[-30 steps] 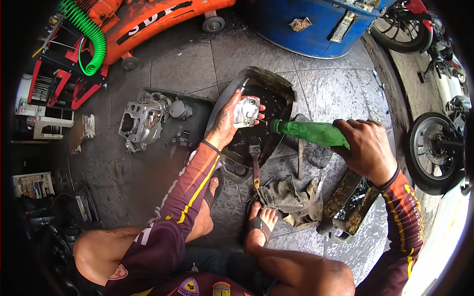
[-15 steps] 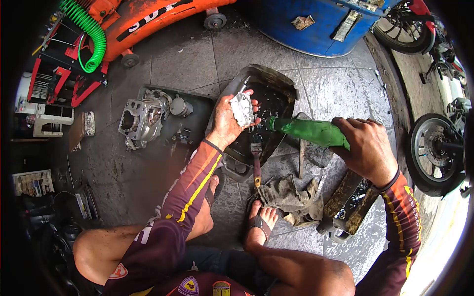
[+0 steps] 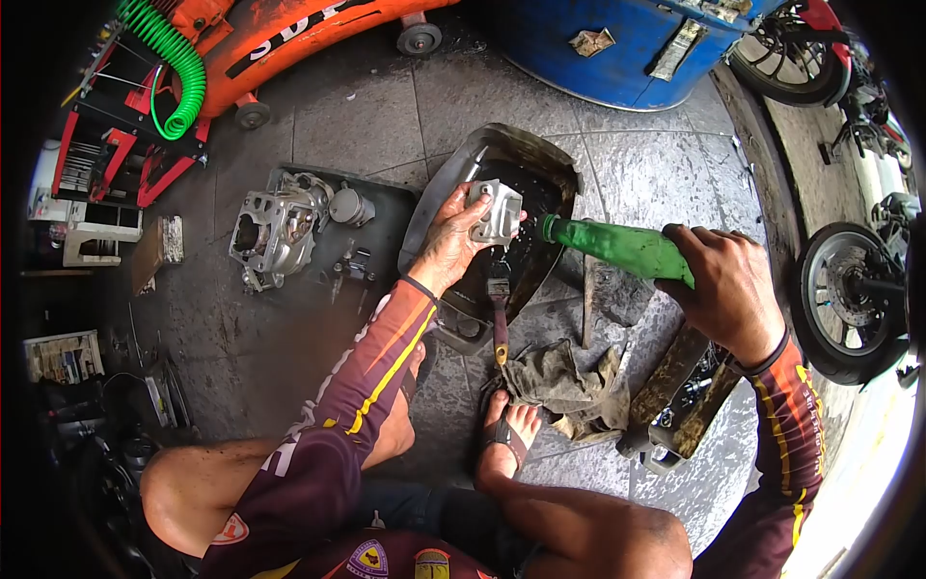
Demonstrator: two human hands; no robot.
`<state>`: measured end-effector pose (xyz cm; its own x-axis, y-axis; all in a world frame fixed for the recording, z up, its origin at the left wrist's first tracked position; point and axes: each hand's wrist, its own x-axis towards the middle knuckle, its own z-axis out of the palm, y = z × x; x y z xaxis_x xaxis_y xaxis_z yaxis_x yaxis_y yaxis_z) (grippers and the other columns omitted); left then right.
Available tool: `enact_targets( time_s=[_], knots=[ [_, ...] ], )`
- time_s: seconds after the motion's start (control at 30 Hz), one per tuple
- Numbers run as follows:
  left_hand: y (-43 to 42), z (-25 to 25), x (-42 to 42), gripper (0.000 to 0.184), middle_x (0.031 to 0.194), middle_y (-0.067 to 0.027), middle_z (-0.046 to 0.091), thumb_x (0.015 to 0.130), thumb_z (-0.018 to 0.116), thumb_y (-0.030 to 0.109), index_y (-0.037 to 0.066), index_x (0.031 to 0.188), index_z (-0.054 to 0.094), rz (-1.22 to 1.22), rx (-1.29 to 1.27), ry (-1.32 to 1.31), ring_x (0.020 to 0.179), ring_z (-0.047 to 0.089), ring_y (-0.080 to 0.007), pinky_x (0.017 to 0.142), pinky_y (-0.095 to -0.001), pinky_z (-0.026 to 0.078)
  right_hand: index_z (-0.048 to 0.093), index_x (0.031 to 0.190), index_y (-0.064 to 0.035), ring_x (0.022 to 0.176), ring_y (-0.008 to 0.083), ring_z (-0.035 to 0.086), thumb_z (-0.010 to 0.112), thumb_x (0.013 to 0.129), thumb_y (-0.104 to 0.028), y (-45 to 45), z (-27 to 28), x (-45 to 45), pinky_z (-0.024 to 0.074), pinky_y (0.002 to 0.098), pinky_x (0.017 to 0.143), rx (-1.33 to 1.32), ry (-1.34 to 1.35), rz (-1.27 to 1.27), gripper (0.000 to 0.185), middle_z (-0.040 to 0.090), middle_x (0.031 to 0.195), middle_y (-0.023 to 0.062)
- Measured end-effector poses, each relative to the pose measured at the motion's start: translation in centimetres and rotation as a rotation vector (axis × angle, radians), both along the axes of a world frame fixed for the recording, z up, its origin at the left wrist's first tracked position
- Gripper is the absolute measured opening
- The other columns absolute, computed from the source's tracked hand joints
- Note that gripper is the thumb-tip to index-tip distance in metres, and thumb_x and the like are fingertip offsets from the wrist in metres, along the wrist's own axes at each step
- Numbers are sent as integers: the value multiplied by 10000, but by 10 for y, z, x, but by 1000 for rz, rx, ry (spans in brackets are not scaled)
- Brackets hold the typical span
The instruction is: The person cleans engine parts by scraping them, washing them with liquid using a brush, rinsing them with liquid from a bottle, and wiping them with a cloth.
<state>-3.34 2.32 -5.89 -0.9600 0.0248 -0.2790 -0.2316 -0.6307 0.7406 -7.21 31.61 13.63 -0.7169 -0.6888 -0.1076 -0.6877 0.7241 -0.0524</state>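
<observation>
My left hand [image 3: 446, 239] grips a silver metal engine cover [image 3: 499, 214] above a dark, cut-open plastic basin [image 3: 564, 174] with dark liquid in it. My right hand [image 3: 725, 285] is wrapped round the base of a green bottle [image 3: 617, 249]. The bottle lies nearly level, its mouth pointing left, a short gap from the cover. Whether liquid leaves it I cannot tell. A paintbrush [image 3: 500, 318] leans on the basin's near edge, bristles inside.
Left of the basin, a tray [image 3: 394, 207] holds a piston [image 3: 351, 207] and an engine block [image 3: 280, 232]. A rag [image 3: 569, 386] and a grimy container [image 3: 680, 396] lie nearer. Behind stand a blue drum [image 3: 598, 58] and an orange compressor [image 3: 289, 43]; motorcycle wheels [image 3: 849, 299] are rightward.
The engine cover has turned in my left hand and shifted slightly right. My right hand has drawn the bottle a little right, its neck now higher in view.
</observation>
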Motion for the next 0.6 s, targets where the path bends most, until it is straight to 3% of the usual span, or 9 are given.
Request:
enact_targets(
  time_s=[0.07, 0.13, 0.17, 0.4, 0.6],
  knots=[
    [0, 1, 0, 307, 1200, -170, 623, 1012, 513, 287, 101, 1255, 493, -5, -65, 19, 1054, 658, -351, 840, -483, 587, 602, 1058, -79, 764, 342, 667, 763, 762, -255, -1, 0, -3, 515, 435, 699, -6, 3, -26, 380, 665, 833, 122],
    [-2, 2, -2, 382, 1237, -172, 602, 1027, 428, 416, 127, 1271, 481, -77, 122, 15, 1072, 650, -348, 864, -508, 571, 603, 1059, -81, 756, 344, 667, 763, 764, -251, -2, 0, -4, 515, 436, 696, -12, 7, -49, 376, 664, 827, 120],
    [-1, 2, -2, 490, 1265, -176, 586, 1019, 361, 514, 122, 1286, 481, -96, 82, 23, 1108, 633, -325, 877, -521, 559, 601, 1051, -82, 755, 343, 666, 763, 762, -250, -2, 0, -5, 514, 438, 694, -17, 1, -48, 371, 664, 825, 121],
    [0, 6, 1, 494, 1321, -172, 563, 1027, 384, 443, 87, 1358, 470, -133, 171, -18, 1148, 611, -274, 857, -486, 567, 600, 1036, -83, 745, 342, 663, 754, 765, -247, -4, 0, 1, 515, 440, 673, -37, 3, 33, 352, 660, 823, 124],
    [-3, 5, 3, 430, 1268, -156, 606, 996, 496, 261, 6, 1342, 492, -161, 68, 6, 1102, 638, -268, 915, -420, 541, 600, 1037, -87, 747, 342, 665, 758, 763, -248, 0, 0, -5, 520, 437, 674, -30, 0, -42, 355, 662, 827, 121]
  ],
)
